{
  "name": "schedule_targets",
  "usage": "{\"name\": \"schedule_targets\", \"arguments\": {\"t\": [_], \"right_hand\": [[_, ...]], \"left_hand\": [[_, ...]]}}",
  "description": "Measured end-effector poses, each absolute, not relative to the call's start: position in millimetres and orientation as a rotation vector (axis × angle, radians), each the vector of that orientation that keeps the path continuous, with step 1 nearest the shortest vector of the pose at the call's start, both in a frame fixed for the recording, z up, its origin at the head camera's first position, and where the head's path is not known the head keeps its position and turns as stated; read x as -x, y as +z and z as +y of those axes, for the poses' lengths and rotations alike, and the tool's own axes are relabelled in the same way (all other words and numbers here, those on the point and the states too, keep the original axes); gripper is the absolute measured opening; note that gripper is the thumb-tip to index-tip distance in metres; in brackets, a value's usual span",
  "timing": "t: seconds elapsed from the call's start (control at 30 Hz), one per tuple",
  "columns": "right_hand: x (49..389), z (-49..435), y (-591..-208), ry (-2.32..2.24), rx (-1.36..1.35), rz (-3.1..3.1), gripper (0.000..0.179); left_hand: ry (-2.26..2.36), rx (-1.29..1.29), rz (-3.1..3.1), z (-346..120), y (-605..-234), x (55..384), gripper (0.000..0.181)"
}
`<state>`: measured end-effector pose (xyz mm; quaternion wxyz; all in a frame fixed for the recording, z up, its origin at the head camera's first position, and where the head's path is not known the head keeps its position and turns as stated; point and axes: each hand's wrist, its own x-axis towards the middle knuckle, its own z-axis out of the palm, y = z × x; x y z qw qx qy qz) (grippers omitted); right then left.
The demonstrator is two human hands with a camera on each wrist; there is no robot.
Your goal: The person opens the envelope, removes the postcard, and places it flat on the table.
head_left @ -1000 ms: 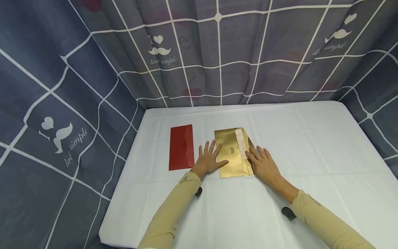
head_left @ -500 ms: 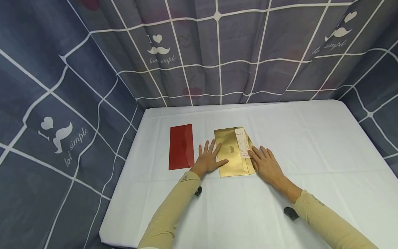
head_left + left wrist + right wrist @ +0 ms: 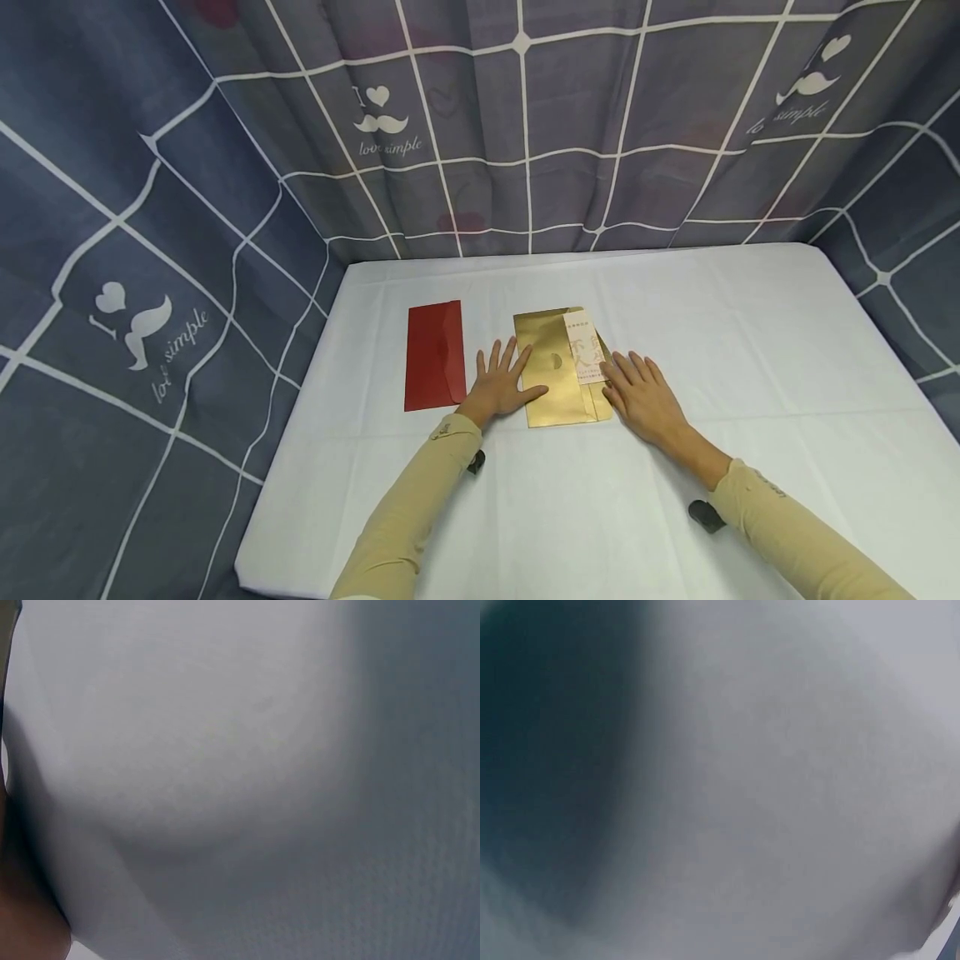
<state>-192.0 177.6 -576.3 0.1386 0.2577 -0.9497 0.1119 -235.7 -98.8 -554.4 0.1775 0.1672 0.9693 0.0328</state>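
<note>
A gold envelope (image 3: 551, 400) lies flat in the middle of the white cloth in the head view. A pale printed paper strip (image 3: 585, 346) sits across its right part, close to the edge with the flap. My left hand (image 3: 497, 388) lies palm down with spread fingers, its thumb and forefinger on the envelope's left edge. My right hand (image 3: 642, 400) lies flat at the right edge, fingertips by the strip's lower end and covering part of the flap. Both wrist views show only blurred white cloth, with a bit of hand (image 3: 34, 922) at the left wrist view's corner.
A red envelope (image 3: 433, 357) lies left of the gold one, close to my left hand. The table (image 3: 750, 333) has a white cloth with faint creases. Dark checked curtains (image 3: 570, 125) hang behind it and at both sides. A black wrist device (image 3: 706, 516) shows beneath the right sleeve.
My right hand has slid slightly right and down, off the paper strip, so more of the strip's print shows. The left hand and both envelopes hold their places.
</note>
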Motion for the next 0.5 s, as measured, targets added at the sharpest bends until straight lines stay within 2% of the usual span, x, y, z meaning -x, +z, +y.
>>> {"name": "schedule_targets", "arguments": {"t": [0.2, 0.5], "right_hand": [[198.3, 173.0, -574.8, 0.376, -0.767, -2.679, 0.056], [205.1, 155.7, -569.6, 0.394, -0.837, -2.708, 0.052]], "left_hand": [[0.092, -0.474, 2.739, -100.4, -557.5, 237.1, 0.086], [0.083, -0.479, 2.756, -101.0, -559.6, 238.0, 0.086]]}}
